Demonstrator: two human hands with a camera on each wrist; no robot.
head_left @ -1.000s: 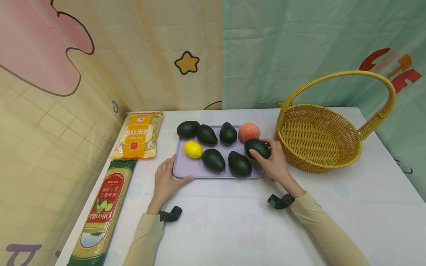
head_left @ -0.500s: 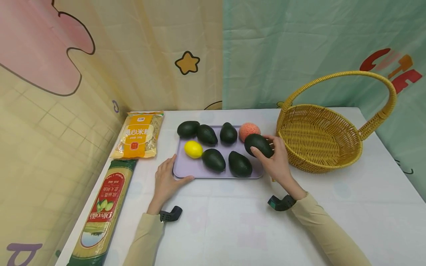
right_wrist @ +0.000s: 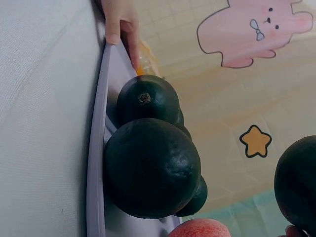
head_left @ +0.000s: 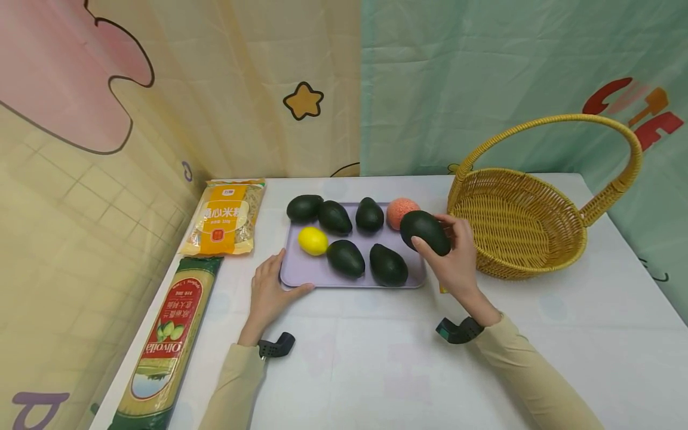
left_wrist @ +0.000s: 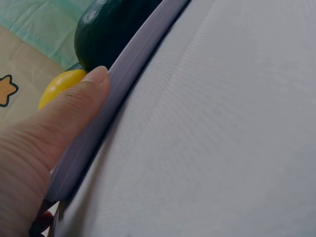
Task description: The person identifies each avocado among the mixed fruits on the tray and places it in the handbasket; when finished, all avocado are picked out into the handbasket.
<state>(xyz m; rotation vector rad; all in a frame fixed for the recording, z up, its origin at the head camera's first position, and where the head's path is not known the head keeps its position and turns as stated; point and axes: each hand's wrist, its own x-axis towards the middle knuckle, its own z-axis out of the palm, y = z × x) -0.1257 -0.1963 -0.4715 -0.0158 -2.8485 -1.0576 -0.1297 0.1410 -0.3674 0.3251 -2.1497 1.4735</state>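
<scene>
A lilac tray (head_left: 317,279) holds several dark green avocados, among them one at the front (head_left: 388,265), a yellow lemon (head_left: 313,241) and a round coral-pink fruit (head_left: 402,213). My right hand (head_left: 457,257) grips another avocado (head_left: 424,232) between thumb and fingers, held up over the tray's right end. This avocado also shows at the right edge of the right wrist view. At the tray's front left corner rests my left hand (head_left: 270,291), fingers along the left side. In the left wrist view its thumb (left_wrist: 74,106) lies extended against the front rim.
A yellow wicker basket (head_left: 516,269) with a tall handle stands right of the tray. On the left lie a bag of dry food with an orange label (head_left: 220,218) and a long pack of pasta (head_left: 166,340). Curtains hang behind the white table (head_left: 376,358).
My right hand has lifted the avocado off the tray's right end and moved it slightly right and up. The left hand stays at the tray's corner.
</scene>
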